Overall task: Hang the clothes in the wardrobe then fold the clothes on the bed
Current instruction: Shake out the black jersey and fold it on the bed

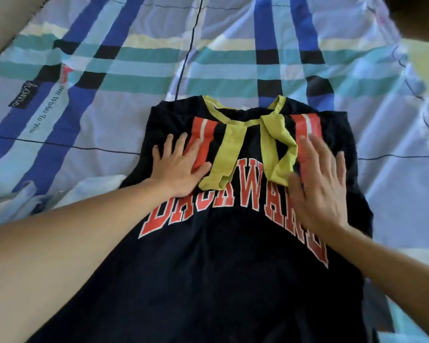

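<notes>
1. My dark navy shirt (208, 268) has arched red letters with white outlines across the chest. The middle part reads "WAR". My hands and the ties hide or bend the rest, so I cannot read the whole word.
2. Above the arch are two broad red bars with a white stripe in each. I cannot tell what letter or number they make.
3. The plaid bedsheet (109, 70) has "Best Wishes To You" printed at the left. Beside that line is a dark patch with cursive script I cannot make out.
4. My left hand (181, 164) lies flat on the shirt's left chest, fingers spread and straight, holding nothing.
5. My right hand (317, 186) is blurred, with fingers straight, palm down over the right end of the lettering, gripping nothing.
6. The yellow-green neck ties (278, 154) trail from the collar trim down between my hands, lying loose over the print.
7. A crumpled pale garment (35, 196) lies on the sheet just left of the shirt, beyond my left forearm.
8. The shirt lies spread front-up on the bed, its collar away from me, its hem out of view below.
</notes>
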A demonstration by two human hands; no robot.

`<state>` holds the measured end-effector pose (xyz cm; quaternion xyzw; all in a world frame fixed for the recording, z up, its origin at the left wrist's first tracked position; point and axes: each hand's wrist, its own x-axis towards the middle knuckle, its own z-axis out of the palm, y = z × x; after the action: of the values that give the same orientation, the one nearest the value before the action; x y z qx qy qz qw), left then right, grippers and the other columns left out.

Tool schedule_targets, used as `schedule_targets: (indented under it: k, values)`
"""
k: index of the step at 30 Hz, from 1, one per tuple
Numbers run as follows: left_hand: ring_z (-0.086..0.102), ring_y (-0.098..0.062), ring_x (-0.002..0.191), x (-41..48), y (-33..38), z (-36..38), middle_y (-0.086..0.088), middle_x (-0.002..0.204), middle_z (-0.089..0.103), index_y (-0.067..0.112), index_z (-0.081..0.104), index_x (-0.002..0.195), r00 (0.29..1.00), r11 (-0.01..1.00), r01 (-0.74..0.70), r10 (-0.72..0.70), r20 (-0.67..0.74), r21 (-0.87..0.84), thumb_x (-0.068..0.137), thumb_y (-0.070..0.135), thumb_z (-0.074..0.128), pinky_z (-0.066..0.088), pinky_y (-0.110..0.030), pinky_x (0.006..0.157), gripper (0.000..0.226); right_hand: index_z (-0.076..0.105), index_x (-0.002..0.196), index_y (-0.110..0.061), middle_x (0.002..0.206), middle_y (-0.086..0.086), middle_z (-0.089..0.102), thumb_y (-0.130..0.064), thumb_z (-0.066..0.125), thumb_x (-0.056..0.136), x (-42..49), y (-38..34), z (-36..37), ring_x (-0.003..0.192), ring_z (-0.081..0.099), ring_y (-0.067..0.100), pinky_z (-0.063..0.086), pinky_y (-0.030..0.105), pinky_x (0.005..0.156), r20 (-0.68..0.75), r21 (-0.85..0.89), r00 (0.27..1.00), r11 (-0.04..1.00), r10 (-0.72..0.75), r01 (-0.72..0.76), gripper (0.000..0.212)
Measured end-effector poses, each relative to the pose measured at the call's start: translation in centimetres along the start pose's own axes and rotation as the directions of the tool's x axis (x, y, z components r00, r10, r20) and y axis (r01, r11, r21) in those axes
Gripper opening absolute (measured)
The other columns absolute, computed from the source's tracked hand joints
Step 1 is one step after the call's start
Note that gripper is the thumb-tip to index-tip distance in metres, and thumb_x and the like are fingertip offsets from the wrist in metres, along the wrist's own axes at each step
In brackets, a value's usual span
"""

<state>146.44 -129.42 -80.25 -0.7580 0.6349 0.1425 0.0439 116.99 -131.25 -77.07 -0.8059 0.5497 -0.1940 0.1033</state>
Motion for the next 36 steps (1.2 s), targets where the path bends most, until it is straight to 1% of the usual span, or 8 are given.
schedule_targets:
  k: [4,8,11,13,17,24,29,36]
  values:
    - [0.034,-0.039,0.131,3.6,-0.5,-3.0,-0.010,0.141,0.043,0.021,0.053,0.132,0.967,0.997,0.027,-0.008,-0.255,0.071,0.095,0.043,0.055,0.033,-0.056,0.106,0.043,0.005,0.160,-0.021,0.168,0.012,0.003,-0.023,0.057,0.092,10.7,3.2,-1.0,0.155,0.003,0.030,0.002,0.054,0.124,0.135,-0.185,0.983,0.978,0.124,-0.098,0.085]
    - [0.000,-0.040,0.153,8.1,0.1,-5.5,-0.013,0.167,-0.007,0.023,-0.002,0.160,0.997,0.979,0.064,-0.057,-0.045,0.194,0.082,0.037,0.078,0.014,-0.063,0.120,0.112,-0.017,0.158,-0.018,0.167,0.017,0.003,-0.022,0.069,0.083,14.4,5.2,0.1,0.155,-0.003,0.033,-0.005,0.063,0.120,0.439,-0.359,0.878,0.933,0.190,-0.022,0.114]
    - [0.028,-0.041,0.147,9.7,0.0,-7.4,-0.016,0.166,0.015,0.019,-0.021,0.156,0.983,0.981,0.097,-0.120,0.137,0.167,0.077,0.044,0.083,0.027,-0.058,0.117,0.133,-0.009,0.157,-0.009,0.151,0.025,0.035,-0.019,0.068,0.084,14.6,5.4,0.7,0.146,0.028,0.042,0.010,0.061,0.119,0.416,-0.358,0.866,0.925,0.277,-0.124,0.107]
    - [0.045,-0.040,0.136,9.3,0.4,-7.8,-0.019,0.150,0.045,0.010,0.012,0.156,0.987,0.968,0.104,-0.129,0.099,0.228,0.078,0.047,0.082,0.031,-0.053,0.113,0.111,0.023,0.145,-0.002,0.126,0.026,0.055,-0.017,0.066,0.085,13.9,5.1,0.6,0.125,0.051,0.044,0.029,0.053,0.113,0.335,-0.378,0.891,0.910,0.306,-0.170,0.076]
    - [0.056,-0.032,0.088,5.8,2.3,-7.5,-0.007,0.081,0.057,0.011,0.055,0.083,0.999,0.937,-0.020,0.034,-0.033,0.349,0.084,0.027,0.072,0.035,-0.044,0.102,0.023,0.051,0.115,-0.006,0.107,0.020,0.055,-0.018,0.065,0.088,11.1,2.1,-0.4,0.108,0.057,0.042,0.036,0.043,0.098,0.359,-0.486,0.897,0.872,0.258,-0.057,0.033]
    - [0.043,-0.027,0.068,-5.1,3.0,-13.6,-0.007,0.058,0.044,0.008,0.048,0.064,0.908,0.925,-0.351,0.374,-0.190,0.144,0.075,0.049,0.045,0.033,-0.044,0.086,0.043,0.066,0.099,-0.008,0.085,0.015,0.059,-0.034,0.082,0.072,6.1,-3.2,-8.5,0.082,0.056,0.035,0.045,0.040,0.075,0.455,-0.205,0.884,0.979,0.106,-0.012,0.041]
    - [0.048,-0.033,0.057,-13.5,0.1,-16.2,-0.011,0.059,0.052,0.008,0.056,0.078,0.844,0.855,-0.516,0.519,-0.136,0.057,0.080,0.043,0.050,0.041,-0.040,0.058,0.036,0.064,0.086,-0.015,0.077,0.013,0.059,-0.037,0.086,0.070,-2.2,-4.7,-15.0,0.073,0.055,0.031,0.035,0.034,0.066,0.513,-0.028,0.855,0.997,0.080,-0.076,0.035]
    - [0.059,-0.032,0.058,-28.9,-0.7,-14.0,-0.004,0.070,0.061,0.016,0.052,0.092,0.669,0.671,-0.741,0.740,-0.068,0.022,0.067,0.017,0.052,0.044,-0.034,0.056,0.026,0.061,0.077,-0.024,0.064,-0.005,0.060,-0.013,0.085,0.069,-18.7,-6.5,-19.1,0.060,0.060,0.023,0.040,0.030,0.055,0.613,0.115,0.788,0.981,0.052,-0.154,0.027]
